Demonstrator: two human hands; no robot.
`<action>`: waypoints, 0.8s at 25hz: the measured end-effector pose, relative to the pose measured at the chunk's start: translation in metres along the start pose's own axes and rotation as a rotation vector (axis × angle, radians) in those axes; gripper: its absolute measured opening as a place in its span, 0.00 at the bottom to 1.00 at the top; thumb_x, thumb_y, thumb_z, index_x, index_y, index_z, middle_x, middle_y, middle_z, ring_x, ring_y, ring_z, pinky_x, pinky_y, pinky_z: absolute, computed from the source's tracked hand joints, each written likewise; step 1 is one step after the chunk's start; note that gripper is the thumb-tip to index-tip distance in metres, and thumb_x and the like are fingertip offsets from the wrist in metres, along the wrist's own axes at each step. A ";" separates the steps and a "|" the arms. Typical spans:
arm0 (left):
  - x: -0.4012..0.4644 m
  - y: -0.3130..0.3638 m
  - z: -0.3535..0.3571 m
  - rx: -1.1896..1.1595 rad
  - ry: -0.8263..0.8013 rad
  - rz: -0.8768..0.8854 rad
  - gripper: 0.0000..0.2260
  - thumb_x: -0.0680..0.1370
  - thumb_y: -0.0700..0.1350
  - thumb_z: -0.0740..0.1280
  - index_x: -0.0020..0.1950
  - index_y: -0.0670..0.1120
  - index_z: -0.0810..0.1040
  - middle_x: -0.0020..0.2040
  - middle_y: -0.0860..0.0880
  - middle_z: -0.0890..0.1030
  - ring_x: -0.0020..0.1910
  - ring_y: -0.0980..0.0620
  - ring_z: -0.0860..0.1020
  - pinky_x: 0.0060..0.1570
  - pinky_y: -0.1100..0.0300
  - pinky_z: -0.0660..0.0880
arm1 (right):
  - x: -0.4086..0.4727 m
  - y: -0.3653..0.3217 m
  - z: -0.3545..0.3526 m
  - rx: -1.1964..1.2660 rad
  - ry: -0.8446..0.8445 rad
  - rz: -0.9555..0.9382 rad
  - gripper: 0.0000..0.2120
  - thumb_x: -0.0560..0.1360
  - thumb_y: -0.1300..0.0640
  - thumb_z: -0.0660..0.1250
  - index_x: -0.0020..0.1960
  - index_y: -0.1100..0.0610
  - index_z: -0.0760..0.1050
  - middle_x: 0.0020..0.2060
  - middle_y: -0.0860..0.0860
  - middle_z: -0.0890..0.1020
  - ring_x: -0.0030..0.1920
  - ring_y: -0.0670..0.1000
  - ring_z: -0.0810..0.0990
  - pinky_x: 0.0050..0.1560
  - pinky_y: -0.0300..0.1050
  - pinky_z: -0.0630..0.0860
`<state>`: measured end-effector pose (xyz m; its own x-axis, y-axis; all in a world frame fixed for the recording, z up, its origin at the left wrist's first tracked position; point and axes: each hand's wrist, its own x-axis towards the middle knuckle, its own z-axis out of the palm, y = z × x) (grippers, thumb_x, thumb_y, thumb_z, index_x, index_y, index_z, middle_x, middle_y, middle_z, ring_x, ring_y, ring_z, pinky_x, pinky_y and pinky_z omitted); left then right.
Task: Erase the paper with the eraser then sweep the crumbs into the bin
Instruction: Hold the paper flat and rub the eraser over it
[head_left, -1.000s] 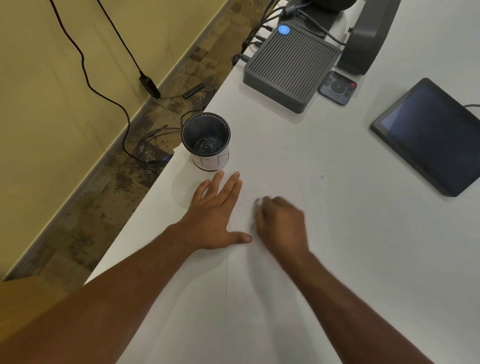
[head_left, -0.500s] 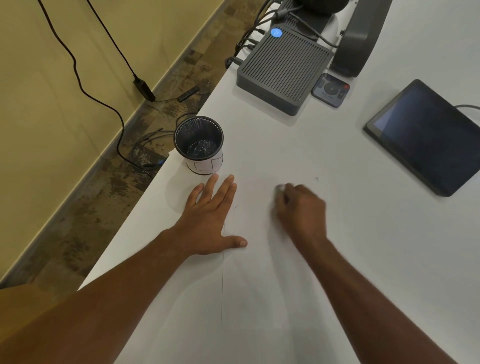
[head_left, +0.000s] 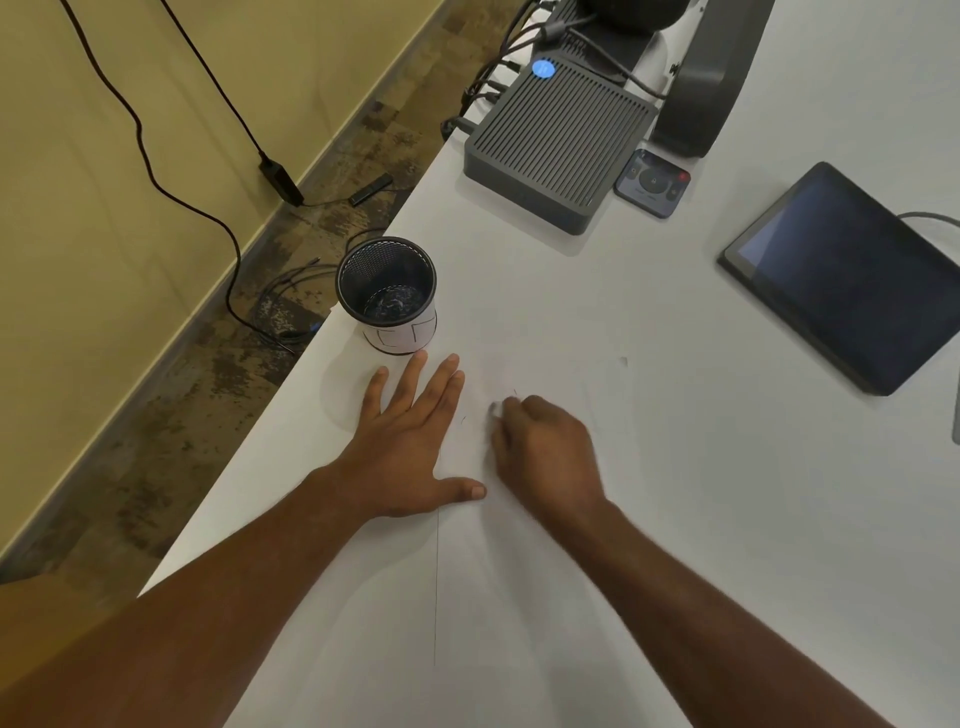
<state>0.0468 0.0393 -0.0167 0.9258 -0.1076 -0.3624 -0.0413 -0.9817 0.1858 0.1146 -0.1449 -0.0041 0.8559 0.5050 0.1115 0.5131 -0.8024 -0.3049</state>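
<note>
White eraser (head_left: 496, 409) pinched in right hand (head_left: 545, 452) | left hand (head_left: 410, 441) flat on paper (head_left: 519, 597) | no legible writing

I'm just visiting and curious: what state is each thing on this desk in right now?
Left hand: flat, fingers spread, pressing the paper.
Right hand: curled round the eraser.
Mesh bin: upright, open, bits inside.
Tablet: screen dark.
Grey ribbed box: cables plugged in.

Wide white tabletop (head_left: 675, 467) fills the right side; left of it, a plain pale yellow wall (head_left: 78, 208) meets mottled brown floor (head_left: 208, 389), with black cables (head_left: 156, 171) trailing down.
</note>
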 end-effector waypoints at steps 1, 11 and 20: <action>0.000 0.000 0.000 -0.003 0.001 0.002 0.54 0.68 0.81 0.49 0.80 0.48 0.33 0.80 0.51 0.30 0.77 0.46 0.27 0.74 0.37 0.35 | 0.005 0.008 -0.002 0.008 0.006 0.031 0.10 0.73 0.60 0.69 0.34 0.59 0.74 0.27 0.54 0.75 0.26 0.58 0.74 0.30 0.39 0.58; 0.000 0.001 -0.001 0.011 -0.015 -0.007 0.54 0.68 0.81 0.48 0.79 0.48 0.31 0.79 0.51 0.29 0.76 0.45 0.27 0.74 0.36 0.36 | 0.021 0.024 -0.010 -0.018 0.145 0.259 0.11 0.74 0.60 0.67 0.33 0.58 0.75 0.26 0.53 0.75 0.26 0.55 0.73 0.30 0.39 0.57; 0.001 0.001 0.000 -0.009 0.002 -0.004 0.54 0.68 0.82 0.48 0.79 0.49 0.32 0.80 0.51 0.30 0.77 0.46 0.28 0.74 0.36 0.36 | 0.022 0.009 -0.006 0.022 0.152 0.302 0.12 0.74 0.59 0.67 0.32 0.58 0.74 0.26 0.53 0.75 0.25 0.56 0.71 0.29 0.40 0.59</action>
<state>0.0477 0.0385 -0.0168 0.9266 -0.1034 -0.3616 -0.0342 -0.9806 0.1928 0.1379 -0.1429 0.0009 0.9697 0.1911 0.1524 0.2350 -0.9006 -0.3657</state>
